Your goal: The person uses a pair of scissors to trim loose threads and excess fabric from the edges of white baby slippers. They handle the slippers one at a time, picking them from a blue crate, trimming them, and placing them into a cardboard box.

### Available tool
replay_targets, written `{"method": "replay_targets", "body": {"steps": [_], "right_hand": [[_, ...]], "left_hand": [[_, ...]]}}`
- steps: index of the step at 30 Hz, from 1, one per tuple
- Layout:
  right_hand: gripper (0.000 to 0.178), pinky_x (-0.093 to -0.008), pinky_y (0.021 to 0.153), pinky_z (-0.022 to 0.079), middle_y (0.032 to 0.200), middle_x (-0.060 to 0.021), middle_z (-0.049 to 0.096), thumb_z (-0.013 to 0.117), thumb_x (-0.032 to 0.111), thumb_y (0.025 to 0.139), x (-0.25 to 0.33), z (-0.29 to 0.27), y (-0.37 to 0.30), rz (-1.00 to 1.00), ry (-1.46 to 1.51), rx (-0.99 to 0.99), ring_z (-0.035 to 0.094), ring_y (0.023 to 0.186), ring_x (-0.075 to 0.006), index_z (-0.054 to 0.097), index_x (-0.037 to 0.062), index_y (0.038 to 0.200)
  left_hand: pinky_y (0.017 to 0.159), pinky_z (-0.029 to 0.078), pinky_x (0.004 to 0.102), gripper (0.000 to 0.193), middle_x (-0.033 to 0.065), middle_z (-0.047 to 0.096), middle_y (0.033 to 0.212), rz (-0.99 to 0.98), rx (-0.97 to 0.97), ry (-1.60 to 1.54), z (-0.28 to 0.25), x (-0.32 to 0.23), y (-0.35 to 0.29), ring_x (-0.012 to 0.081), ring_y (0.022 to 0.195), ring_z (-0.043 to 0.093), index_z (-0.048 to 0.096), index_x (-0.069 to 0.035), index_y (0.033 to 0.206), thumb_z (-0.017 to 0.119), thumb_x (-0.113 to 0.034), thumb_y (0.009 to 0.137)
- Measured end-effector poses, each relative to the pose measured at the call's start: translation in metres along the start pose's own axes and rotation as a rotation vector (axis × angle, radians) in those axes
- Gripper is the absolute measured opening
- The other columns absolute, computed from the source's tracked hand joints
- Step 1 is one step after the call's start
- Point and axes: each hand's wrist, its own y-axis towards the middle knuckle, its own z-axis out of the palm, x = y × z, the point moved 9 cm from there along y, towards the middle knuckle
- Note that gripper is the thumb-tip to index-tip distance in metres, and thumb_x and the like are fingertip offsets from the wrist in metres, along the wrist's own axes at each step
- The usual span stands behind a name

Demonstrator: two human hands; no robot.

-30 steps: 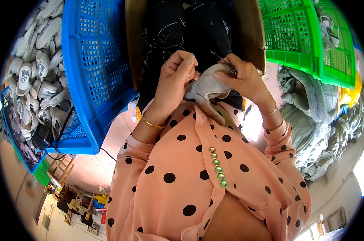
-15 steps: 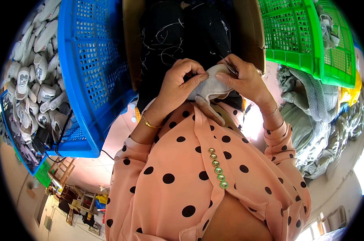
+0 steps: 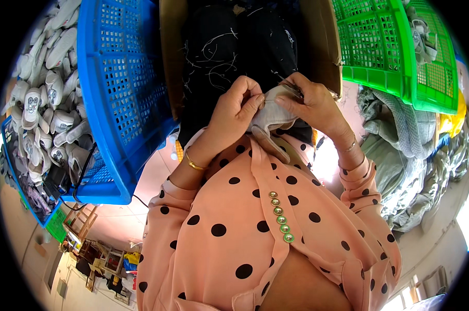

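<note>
A light grey fabric slipper [image 3: 271,113] is held over my lap, its sole edge tilted down toward my blouse. At its left edge, the thumb and forefinger of my left hand [image 3: 238,106] are pinched together; whether a thread is between them is too small to see. My right hand [image 3: 313,101] is closed round the slipper's far right side, thumb on top. A dark, thin metal piece [image 3: 292,86] shows among the right fingers, perhaps small snips, mostly hidden. White thread ends [image 3: 219,46] lie scattered over my dark trousers.
On my left stands a blue plastic crate [image 3: 125,98], with a heap of grey slippers [image 3: 50,103] beyond it. A cardboard box [image 3: 325,46] surrounds my legs. To the right are a green crate [image 3: 379,72] and piled grey fabric [image 3: 400,176] in clear plastic.
My left hand has shifted slightly, its pinched fingers drawn a little left at the slipper's edge. The slipper has tilted slightly, while my right hand keeps its hold.
</note>
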Motion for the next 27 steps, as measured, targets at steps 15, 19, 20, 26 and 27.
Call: {"method": "replay_targets", "body": {"steps": [15,19,20,26,27], "right_hand": [[0.049,-0.0341,0.065,0.053,0.075,-0.0167,0.067,0.074,0.043,0.084,0.004,0.004,-0.005,-0.111,0.020,-0.046,0.069,0.070,-0.0305,0.058,0.0000,0.101],[0.047,-0.0346,0.064,0.053,0.075,-0.0175,0.066,0.074,0.041,0.084,0.002,0.001,-0.007,-0.122,0.024,-0.061,0.068,0.069,-0.0313,0.058,0.0000,0.101],[0.047,-0.0347,0.063,0.053,0.075,-0.0177,0.066,0.074,0.040,0.084,0.001,0.001,-0.007,-0.124,0.028,-0.061,0.068,0.069,-0.0316,0.057,0.0000,0.101],[0.045,-0.0362,0.062,0.052,0.075,-0.0183,0.065,0.074,0.039,0.084,-0.004,-0.001,-0.009,-0.154,0.033,-0.096,0.067,0.068,-0.0342,0.057,0.0003,0.099],[0.045,-0.0366,0.062,0.051,0.074,-0.0184,0.065,0.074,0.039,0.084,-0.004,-0.001,-0.009,-0.155,0.042,-0.099,0.067,0.068,-0.0347,0.057,0.0003,0.099]], "left_hand": [[0.071,0.049,0.0235,0.006,0.0029,0.065,0.082,-0.059,0.231,0.581,-0.009,-0.024,-0.005,0.0082,0.076,0.060,0.069,-0.001,0.093,0.067,-0.005,0.088],[0.071,0.049,0.0237,0.006,0.0030,0.067,0.085,-0.075,0.253,0.468,-0.012,-0.021,0.005,0.0099,0.077,0.060,0.069,-0.001,0.089,0.066,-0.006,0.090],[0.071,0.049,0.0238,0.007,0.0031,0.067,0.086,-0.133,0.251,0.326,-0.014,-0.017,0.008,0.0105,0.078,0.060,0.069,-0.001,0.089,0.065,-0.007,0.091],[0.055,0.042,0.0199,0.014,0.0026,0.061,0.080,-0.178,0.147,-0.392,-0.004,-0.013,0.009,0.0066,0.059,0.049,0.057,-0.007,0.092,0.053,-0.016,0.101],[0.053,0.041,0.0199,0.014,0.0018,0.060,0.078,-0.184,0.152,-0.400,-0.003,-0.013,0.008,0.0066,0.058,0.048,0.057,-0.007,0.092,0.053,-0.016,0.102]]}}
